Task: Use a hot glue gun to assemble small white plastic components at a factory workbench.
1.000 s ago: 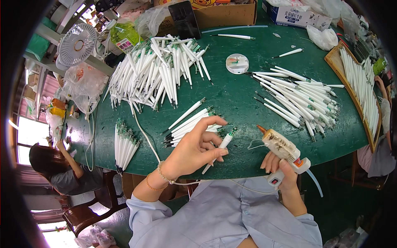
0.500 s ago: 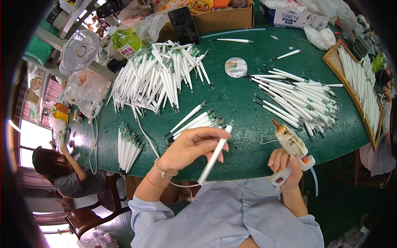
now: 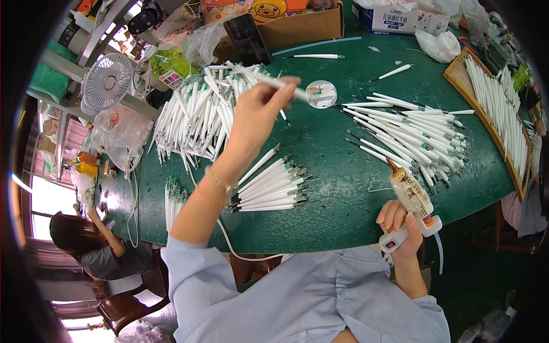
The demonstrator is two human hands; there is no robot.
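Green table (image 3: 343,171): left hand (image 3: 257,117) lifts slim white tube (image 3: 280,86).

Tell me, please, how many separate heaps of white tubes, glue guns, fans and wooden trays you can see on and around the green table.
Heaps of white tubes: 4
Glue gun, in the right hand: 1
Fan: 1
Wooden tray: 1
Total: 7
The left hand holds one more single white tube.

white tubes (image 3: 417,134): glossy plastic | table (image 3: 343,188): matt green, rough | tray (image 3: 457,74): wood
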